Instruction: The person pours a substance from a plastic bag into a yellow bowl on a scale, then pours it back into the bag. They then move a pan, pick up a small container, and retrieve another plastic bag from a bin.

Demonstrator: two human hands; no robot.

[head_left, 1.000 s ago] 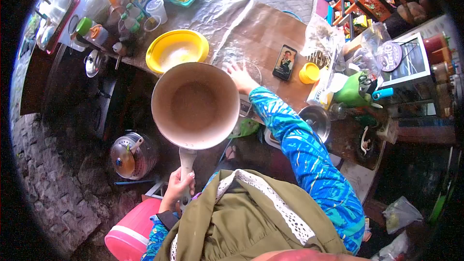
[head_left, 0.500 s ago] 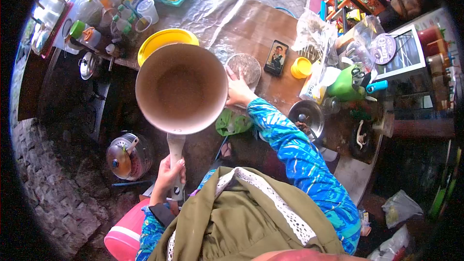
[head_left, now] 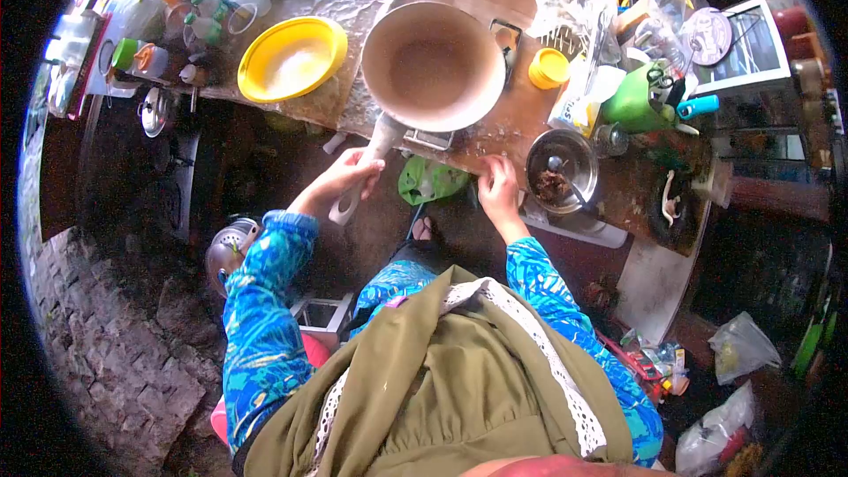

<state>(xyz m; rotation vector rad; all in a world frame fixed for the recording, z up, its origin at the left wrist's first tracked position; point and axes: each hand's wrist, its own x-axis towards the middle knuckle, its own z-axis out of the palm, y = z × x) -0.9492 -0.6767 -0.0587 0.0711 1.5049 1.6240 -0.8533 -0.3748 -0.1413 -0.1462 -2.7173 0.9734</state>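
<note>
A deep saucepan with a pale inside and a long light handle stands over the table's front part, with nothing visible inside it. My left hand is closed around its handle, which slants down toward me. Under the pan, the front edge of a small silver-framed device, perhaps a kitchen scale, shows; the rest is hidden. My right hand rests its fingers at the table's front edge, holding nothing that I can see. Close by on its right is a metal bowl with brown stuff and a spoon in it.
Left of the pan sits a yellow basin. A phone, partly hidden, and a yellow tub are to its right. A green container holds scissors. Bottles crowd the back left. A green plastic bag hangs below the table edge.
The saucepan has moved right and away from me, over the round plate that was visible before. My right hand has left the plate and pan area and come back to the table edge.
</note>
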